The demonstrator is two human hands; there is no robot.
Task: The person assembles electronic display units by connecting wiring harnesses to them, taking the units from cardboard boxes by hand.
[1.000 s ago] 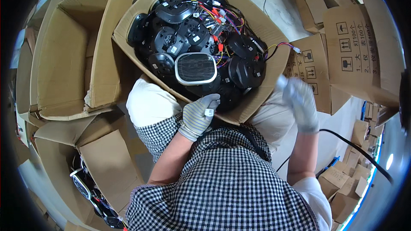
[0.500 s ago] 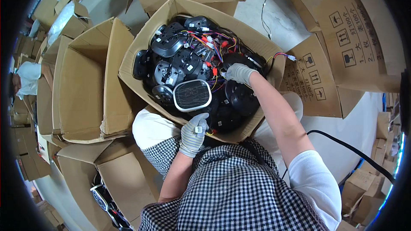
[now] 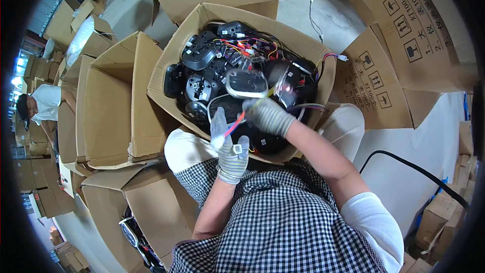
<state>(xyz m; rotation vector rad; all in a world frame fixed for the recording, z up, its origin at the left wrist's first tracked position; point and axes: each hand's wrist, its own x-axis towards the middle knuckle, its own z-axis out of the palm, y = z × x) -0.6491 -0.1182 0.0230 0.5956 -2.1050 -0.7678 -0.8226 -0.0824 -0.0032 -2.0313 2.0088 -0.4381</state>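
Main carrier: a deep brown carton (image 3: 283,28), open at the top, heaped with black plastic housings (image 3: 199,59) lying at all angles, coloured wires (image 3: 235,46) and small white connectors (image 3: 249,51) tangled over the upper middle; one lead (image 3: 329,55) spills across the right-hand rim and ends in a white plug (image 3: 343,57). Around it I see smooth pale grey floor (image 3: 290,15) (what the carton itself stands on is hidden from me), with a thin cable (image 3: 312,12) trailing in a loose curve just beyond the carton's far side.
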